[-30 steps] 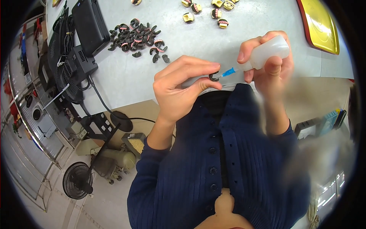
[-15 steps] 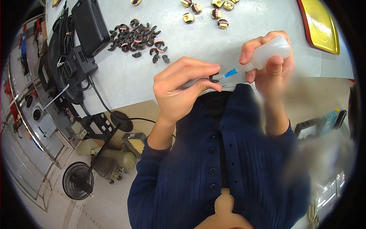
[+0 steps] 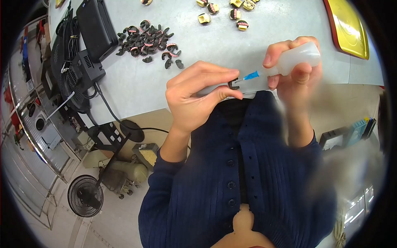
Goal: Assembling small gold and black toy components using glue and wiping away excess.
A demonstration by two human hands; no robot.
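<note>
Taking the pile of small black curved pieces (image 3: 151, 40) as the landmark, the left hand (image 3: 188, 91) is to its right and nearer the person, thumb and forefinger drawn almost together to pinch one C-shaped black piece (image 3: 231, 85) between their tips. Farther to the pile's right, the right hand (image 3: 298, 80) is curled partly closed around a translucent white squeeze bottle (image 3: 301, 57), fingers along the far side and thumb on the near side. The bottle is tipped nearly onto its side, its nozzle toward the held piece, and bears a blue dispensing-needle hub (image 3: 251, 75) with a thin needle. The needle's tip is at the piece's open side; whether it touches cannot be told. Several pieces in the pile have pink, tooth-like ridges, and a few lie loose at its right and near edges. To the pile's right and farther from the person are cream-yellow blocks with black and pink parts (image 3: 242, 25); well to its right lies a gold tray (image 3: 348, 31). A flat black case (image 3: 97, 31) lies just left of the pile, on the same pale table (image 3: 198, 47).
</note>
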